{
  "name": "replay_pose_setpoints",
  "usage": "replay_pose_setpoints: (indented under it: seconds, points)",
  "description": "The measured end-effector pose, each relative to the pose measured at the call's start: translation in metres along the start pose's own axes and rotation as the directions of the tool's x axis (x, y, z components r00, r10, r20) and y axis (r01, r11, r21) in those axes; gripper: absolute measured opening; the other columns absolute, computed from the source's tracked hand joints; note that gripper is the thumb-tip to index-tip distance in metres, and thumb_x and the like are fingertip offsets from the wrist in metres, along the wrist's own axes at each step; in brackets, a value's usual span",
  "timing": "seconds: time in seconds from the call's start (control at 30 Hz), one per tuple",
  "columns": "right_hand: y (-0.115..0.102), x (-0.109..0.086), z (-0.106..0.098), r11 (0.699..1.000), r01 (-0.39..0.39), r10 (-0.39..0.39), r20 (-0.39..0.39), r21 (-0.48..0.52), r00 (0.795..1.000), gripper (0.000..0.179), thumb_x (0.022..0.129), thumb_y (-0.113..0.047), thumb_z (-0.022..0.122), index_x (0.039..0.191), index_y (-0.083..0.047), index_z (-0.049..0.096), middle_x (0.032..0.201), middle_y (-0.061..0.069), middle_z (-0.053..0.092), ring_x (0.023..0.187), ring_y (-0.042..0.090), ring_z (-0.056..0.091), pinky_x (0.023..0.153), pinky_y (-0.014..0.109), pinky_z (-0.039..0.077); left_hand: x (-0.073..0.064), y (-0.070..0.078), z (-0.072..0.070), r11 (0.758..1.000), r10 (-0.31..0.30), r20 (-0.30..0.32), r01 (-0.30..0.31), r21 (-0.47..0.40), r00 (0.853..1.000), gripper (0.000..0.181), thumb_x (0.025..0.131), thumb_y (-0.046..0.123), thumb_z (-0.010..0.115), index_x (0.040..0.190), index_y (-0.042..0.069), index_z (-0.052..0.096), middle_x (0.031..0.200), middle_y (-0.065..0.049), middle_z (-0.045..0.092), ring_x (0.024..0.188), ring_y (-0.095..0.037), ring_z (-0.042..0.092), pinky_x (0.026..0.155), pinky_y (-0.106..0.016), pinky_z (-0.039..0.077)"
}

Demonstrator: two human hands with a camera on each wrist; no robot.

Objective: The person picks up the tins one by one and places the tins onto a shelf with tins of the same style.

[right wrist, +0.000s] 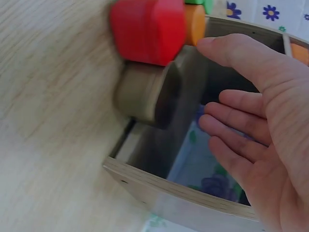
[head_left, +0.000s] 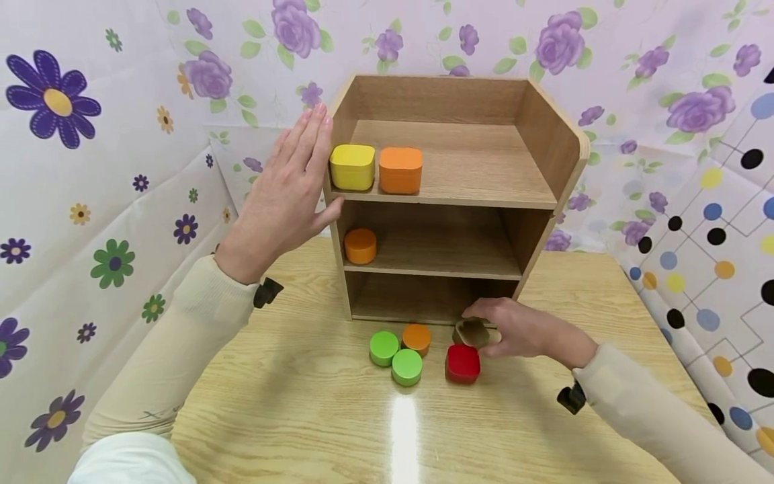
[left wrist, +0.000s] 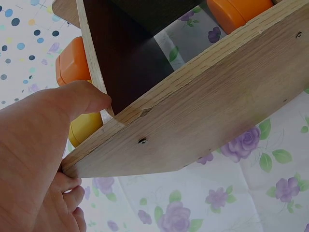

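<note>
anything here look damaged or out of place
One thing: the light-brown wooden shelf unit has a small dark mark on its side panel's front edge, near the left hand. It looks like a chip, interrupting the pale edge. I see nothing spilled.

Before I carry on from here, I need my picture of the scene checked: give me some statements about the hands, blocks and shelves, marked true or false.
1. On the top shelf, the yellow block is left of the square orange block. True.
2. The middle shelf holds a green block. False: it holds a round orange block; the two green blocks are on the table.
3. The left hand touches the left side of the shelf unit. True.
4. The right hand is up at the top shelf. False: it is low, beside the brown block.
5. The red block is on the table. True.
</note>
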State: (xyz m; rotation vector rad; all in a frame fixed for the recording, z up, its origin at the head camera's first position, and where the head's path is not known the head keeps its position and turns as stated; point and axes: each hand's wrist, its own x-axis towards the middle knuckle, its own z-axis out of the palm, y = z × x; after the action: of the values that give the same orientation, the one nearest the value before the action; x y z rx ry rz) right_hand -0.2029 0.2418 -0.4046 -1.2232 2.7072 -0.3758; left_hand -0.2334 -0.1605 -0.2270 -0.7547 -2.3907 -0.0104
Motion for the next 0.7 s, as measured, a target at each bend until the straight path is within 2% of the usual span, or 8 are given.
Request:
replay_pose_setpoints:
  seconds: [0.43, 0.7]
  points:
    - [0.019, 0.010, 0.021, 0.999, -0.024, 0.024, -0.014, -0.022, 1.000, 0.061, 0.084, -0.022, 0.086, 0.136, 0.001, 0.065, 0.134, 0.016, 0.069, 0.113, 0.028, 0.069, 0.096, 0.043, 0.062, -0.001, -0.001, 0.000, 1.000, 0.002, 0.005, -0.002, 0.017, 1.000, 0.105, 0.096, 0.034, 0.073, 0.167, -0.005, 0.006, 0.178, -0.021, 0.006, 0.166, -0.037, 0.010, 0.136, -0.051, 0.014]
    - [0.024, 0.011, 0.027, 0.999, -0.054, 0.054, 0.016, 0.002, 0.998, 0.062, 0.084, -0.022, 0.087, 0.138, -0.001, 0.065, 0.135, 0.015, 0.068, 0.111, 0.026, 0.068, 0.095, 0.042, 0.062, -0.001, -0.001, 0.001, 1.000, 0.006, 0.002, -0.006, 0.020, 1.000, 0.106, 0.096, 0.035, 0.073, 0.167, -0.005, 0.006, 0.178, -0.021, 0.005, 0.166, -0.037, 0.010, 0.136, -0.051, 0.014]
